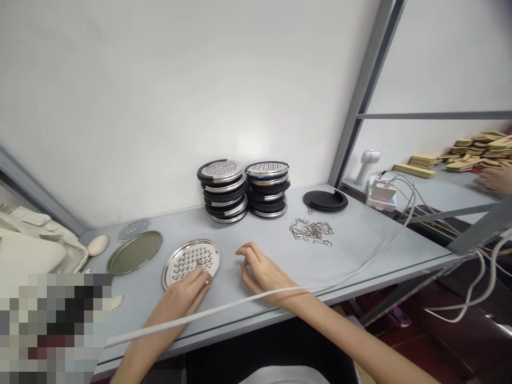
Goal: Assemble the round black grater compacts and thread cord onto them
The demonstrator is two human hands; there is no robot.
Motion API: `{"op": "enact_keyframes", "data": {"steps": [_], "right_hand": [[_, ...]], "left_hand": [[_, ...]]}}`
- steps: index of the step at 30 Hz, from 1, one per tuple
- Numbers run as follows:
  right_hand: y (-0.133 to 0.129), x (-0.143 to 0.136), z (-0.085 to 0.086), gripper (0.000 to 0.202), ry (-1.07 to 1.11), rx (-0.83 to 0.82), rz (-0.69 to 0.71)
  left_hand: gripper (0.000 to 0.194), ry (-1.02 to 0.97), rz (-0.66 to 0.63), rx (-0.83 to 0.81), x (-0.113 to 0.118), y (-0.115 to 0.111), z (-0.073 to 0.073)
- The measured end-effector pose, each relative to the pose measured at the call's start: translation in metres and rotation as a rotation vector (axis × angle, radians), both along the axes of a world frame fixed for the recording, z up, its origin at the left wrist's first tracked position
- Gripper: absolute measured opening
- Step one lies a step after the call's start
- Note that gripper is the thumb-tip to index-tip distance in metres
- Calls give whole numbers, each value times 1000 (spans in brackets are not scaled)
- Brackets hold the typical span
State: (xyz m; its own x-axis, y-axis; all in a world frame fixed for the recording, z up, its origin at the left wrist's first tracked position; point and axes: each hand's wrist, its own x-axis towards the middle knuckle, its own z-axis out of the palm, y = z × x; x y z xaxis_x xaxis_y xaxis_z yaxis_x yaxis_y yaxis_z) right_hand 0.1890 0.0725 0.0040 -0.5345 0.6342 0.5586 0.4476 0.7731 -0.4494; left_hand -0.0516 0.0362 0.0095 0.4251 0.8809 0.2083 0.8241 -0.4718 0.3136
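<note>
The left hand (184, 295) lies flat on the worktop (360, 240), fingers loosely spread and gripping nothing, with its fingertips resting on the near edge of a perforated metal grater disc (191, 261). The disc lies flat near the front of the worktop, just left of centre. The right hand (262, 271) rests beside it to the right, not touching the disc, its fingers slightly curled and parted, holding nothing. A white cable (256, 297) runs across both forearms along the front edge of the worktop and away to the right.

Left of the disc lies a plain round metal lid (134, 252), and behind that a small mesh disc (133, 230) and an oval pale object (98, 245). Further back, against the wall, stand two stacks of black-rimmed grater discs (243, 189), side by side and touching. To the right of them a single black round ring (325, 200) lies flat, and in front of it a loose pile of metal clips (311, 231).

On a neighbouring table at far right, another person's hand (496, 178) lies near piles of yellow flat packs (472, 149), well apart from all this.
</note>
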Motion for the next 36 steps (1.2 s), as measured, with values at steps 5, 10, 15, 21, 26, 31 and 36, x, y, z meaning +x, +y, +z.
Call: {"op": "enact_keyframes", "data": {"steps": [5, 10, 15, 21, 26, 31, 36], "right_hand": [[2, 2, 2, 21, 60, -13, -19], [3, 1, 3, 11, -42, -19, 5], [1, 2, 2, 11, -132, -30, 28], [3, 0, -2, 13, -169, -17, 7], [6, -2, -5, 11, -145, 10, -54], [7, -2, -9, 14, -131, 15, -115], [9, -1, -9, 14, -125, 30, -160]], "left_hand": [[27, 4, -160, 13, 32, -4, -1], [29, 35, -78, 77, 22, -4, 1], [31, 89, 207, 261, -31, 10, -5], [44, 356, 588, 359, -85, 27, -27], [37, 344, 562, 277, -79, 21, -22], [33, 68, 310, 114, -52, 13, -16], [34, 8, 95, -5, -10, -7, -12]]}}
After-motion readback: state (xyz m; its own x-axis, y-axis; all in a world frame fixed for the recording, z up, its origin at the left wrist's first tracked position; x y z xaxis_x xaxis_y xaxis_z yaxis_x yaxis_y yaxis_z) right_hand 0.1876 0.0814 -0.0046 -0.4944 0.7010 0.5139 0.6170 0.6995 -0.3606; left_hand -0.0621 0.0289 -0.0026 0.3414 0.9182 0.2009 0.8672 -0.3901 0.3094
